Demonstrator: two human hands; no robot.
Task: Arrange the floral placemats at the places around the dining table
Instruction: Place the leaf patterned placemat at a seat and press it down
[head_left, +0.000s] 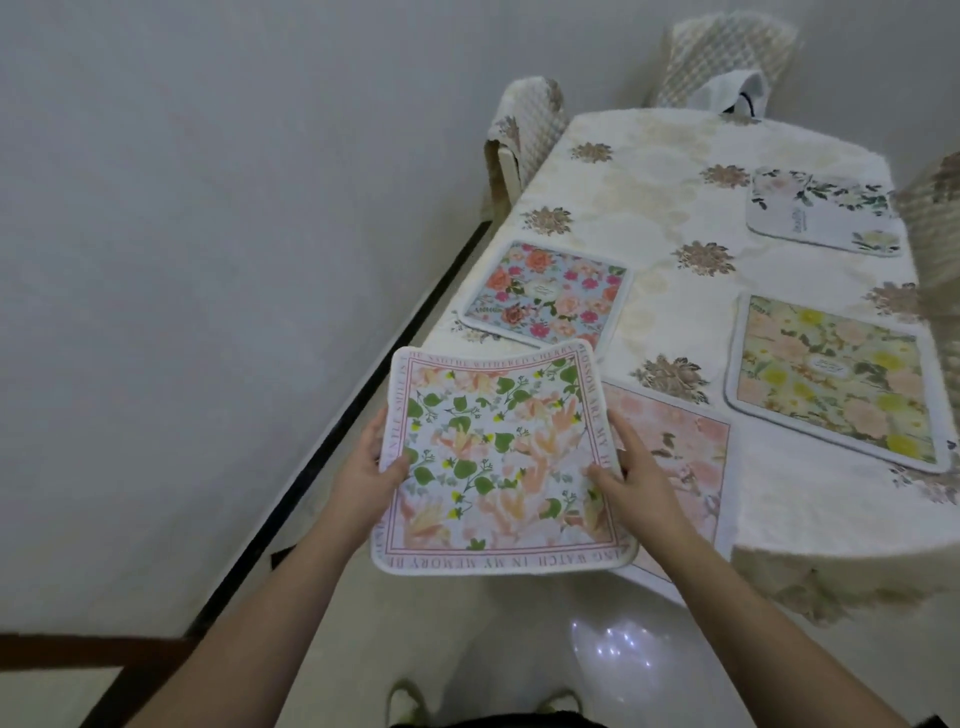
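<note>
Peach-and-green placemat (498, 457), lettered border: held flat in the air at the table's (675, 171) near left corner, partly over a pink placemat (675, 447). Left hand (366, 467) and right hand (631, 467) pinch opposite side edges, thumbs on top, fingers closed beneath. Already laid: blue-rose placemat (545, 293), yellow placemat (836, 374), white placemat (821, 213). Handling advice: carry level to an unfilled place, square it to the table edge, lower without creasing.

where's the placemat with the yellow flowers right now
In the head view the yellow-flowered placemat lies flat on the right side of the table, nearer than the white placemat and across from the blue placemat.
</note>
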